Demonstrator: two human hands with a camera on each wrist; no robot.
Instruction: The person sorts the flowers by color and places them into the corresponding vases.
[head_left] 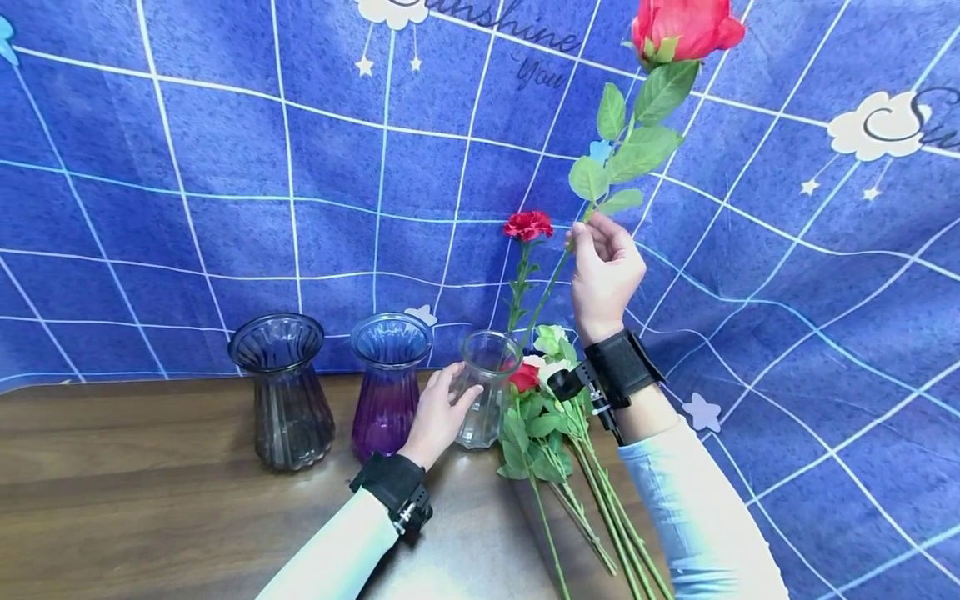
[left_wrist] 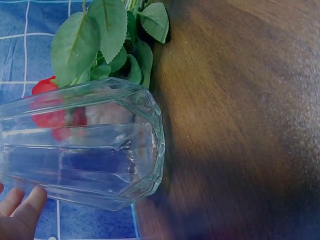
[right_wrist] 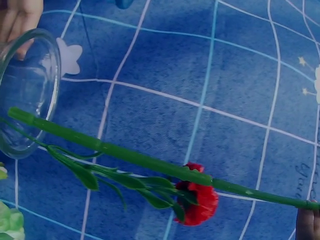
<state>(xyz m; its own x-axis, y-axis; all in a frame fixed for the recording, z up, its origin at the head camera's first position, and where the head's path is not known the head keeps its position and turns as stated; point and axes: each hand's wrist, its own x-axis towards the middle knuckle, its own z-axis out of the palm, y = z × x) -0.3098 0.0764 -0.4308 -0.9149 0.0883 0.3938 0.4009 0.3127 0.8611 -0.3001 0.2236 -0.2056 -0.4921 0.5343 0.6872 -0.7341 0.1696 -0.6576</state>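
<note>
My right hand [head_left: 606, 271] pinches the stem of a large red rose [head_left: 686, 29] just below its leaves, holding it high and tilted. The stem's cut lower end [right_wrist: 21, 115] overlaps the mouth of the clear glass vase [head_left: 483, 408] in the right wrist view. My left hand [head_left: 438, 417] grips that vase at its left side, thumb toward me; some fingertips [left_wrist: 36, 196] show against the glass in the left wrist view. A red carnation [head_left: 528, 226] stands upright, its thin stem running down to the vase's mouth. The vase stands on the wooden table.
A purple glass vase [head_left: 386, 408] and a dark grey one [head_left: 292, 417] stand to the left on the wooden table [head_left: 150, 483]. Right of the clear vase lie several long-stemmed flowers, with a red bloom [head_left: 525, 377] among them. A blue gridded cloth [head_left: 225, 167] hangs behind.
</note>
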